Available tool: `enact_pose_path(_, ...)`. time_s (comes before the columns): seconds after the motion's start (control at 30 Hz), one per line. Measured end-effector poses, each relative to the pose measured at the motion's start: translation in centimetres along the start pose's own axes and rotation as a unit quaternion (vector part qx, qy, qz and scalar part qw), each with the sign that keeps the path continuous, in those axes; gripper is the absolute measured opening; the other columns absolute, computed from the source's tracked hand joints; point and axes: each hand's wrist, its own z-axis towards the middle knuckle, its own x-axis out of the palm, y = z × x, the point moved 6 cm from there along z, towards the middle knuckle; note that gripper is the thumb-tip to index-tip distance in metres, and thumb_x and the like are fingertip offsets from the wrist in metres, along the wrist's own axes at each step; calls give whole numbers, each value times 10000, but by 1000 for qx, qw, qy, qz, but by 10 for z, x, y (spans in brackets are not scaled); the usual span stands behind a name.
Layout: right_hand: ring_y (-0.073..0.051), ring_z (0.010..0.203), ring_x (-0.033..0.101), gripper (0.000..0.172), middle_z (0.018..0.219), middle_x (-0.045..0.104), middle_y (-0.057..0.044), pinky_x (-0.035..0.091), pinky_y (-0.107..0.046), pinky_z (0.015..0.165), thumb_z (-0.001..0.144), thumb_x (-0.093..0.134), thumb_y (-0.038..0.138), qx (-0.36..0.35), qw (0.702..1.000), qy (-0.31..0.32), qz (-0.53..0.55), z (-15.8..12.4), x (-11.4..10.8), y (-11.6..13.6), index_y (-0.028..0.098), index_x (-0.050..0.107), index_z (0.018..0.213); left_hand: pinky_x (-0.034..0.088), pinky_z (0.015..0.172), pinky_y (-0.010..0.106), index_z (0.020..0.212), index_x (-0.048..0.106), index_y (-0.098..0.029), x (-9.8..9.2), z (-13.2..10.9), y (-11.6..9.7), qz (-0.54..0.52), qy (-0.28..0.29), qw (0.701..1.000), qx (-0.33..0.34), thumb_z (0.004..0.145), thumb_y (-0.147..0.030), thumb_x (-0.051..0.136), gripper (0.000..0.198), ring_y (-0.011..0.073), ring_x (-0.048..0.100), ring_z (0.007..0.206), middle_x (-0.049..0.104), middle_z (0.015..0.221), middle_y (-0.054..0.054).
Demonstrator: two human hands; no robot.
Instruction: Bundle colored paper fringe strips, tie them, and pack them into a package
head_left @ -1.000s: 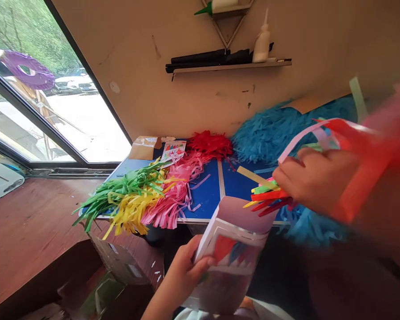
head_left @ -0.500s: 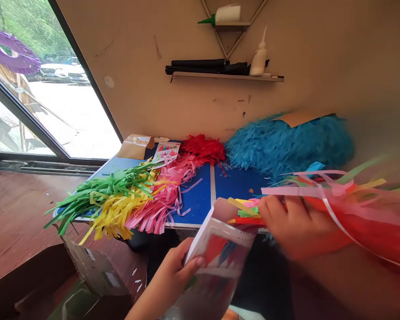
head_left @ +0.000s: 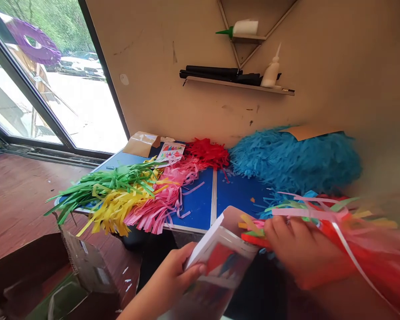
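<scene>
My left hand [head_left: 183,269] grips a clear plastic bag [head_left: 216,278] by its left side. Inside the bag is a card printed with red and blue shapes, and its mouth gapes at the top right. My right hand [head_left: 306,253] is closed round a bunch of paper tassels [head_left: 363,235] in red, pink, green and yellow. One end of the bunch pokes out past the fingers at the bag's mouth; the long fringed end trails off to the right, partly blurred. Whether the tips are inside the mouth I cannot tell.
On the blue table [head_left: 200,200] lie green fringe [head_left: 116,180], yellow fringe [head_left: 120,206], pink fringe [head_left: 163,200], red fringe [head_left: 208,153] and a large blue heap [head_left: 296,158]. A cardboard box [head_left: 90,262] stands on the floor at lower left. A wall shelf [head_left: 240,84] holds a glue bottle [head_left: 271,71].
The camera view has shifted, so the background sits further right and lower. Both hands keep their grips, and the tassel ends stay by the bag's mouth.
</scene>
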Motion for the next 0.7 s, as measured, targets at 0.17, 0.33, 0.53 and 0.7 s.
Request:
enact_pose_path(0.17, -181, 639, 471, 127, 777, 598, -70, 280, -334, 555, 781, 496, 126, -85, 989, 46, 110, 6, 12, 15, 169, 606, 734, 306, 560, 200, 862, 601, -130, 5, 3, 0, 22, 20, 1000, -2, 802, -500, 513, 386, 120, 395, 624, 529, 695, -5)
enact_pose_path(0.33, -189, 631, 496, 92, 698, 561, -80, 279, -317, 524, 772, 506, 141, -82, 955, 206, 196, 22, 36, 33, 161, 578, 719, 292, 576, 208, 850, 567, -129, 10, 10, 3, 30, 35, 999, -3, 825, -519, 470, 403, 121, 364, 648, 492, 715, -2)
enact_pose_path(0.53, -179, 656, 531, 395, 926, 595, -61, 333, -269, 485, 697, 661, 275, -225, 881, 252, 332, 35, 30, 35, 231, 525, 1065, 325, 617, 217, 867, 566, -130, 8, 13, 7, 2, 43, 999, 13, 817, -540, 473, 423, 136, 390, 683, 504, 748, 13)
enact_pose_path(0.7, -181, 701, 523, 91, 756, 600, -37, 393, -323, 627, 758, 556, 109, -193, 910, 178, 322, 37, 25, 35, 185, 588, 796, 334, 610, 214, 808, 554, -129, 10, 16, 12, 19, 38, 999, 9, 806, -567, 474, 446, 132, 399, 669, 507, 728, 13)
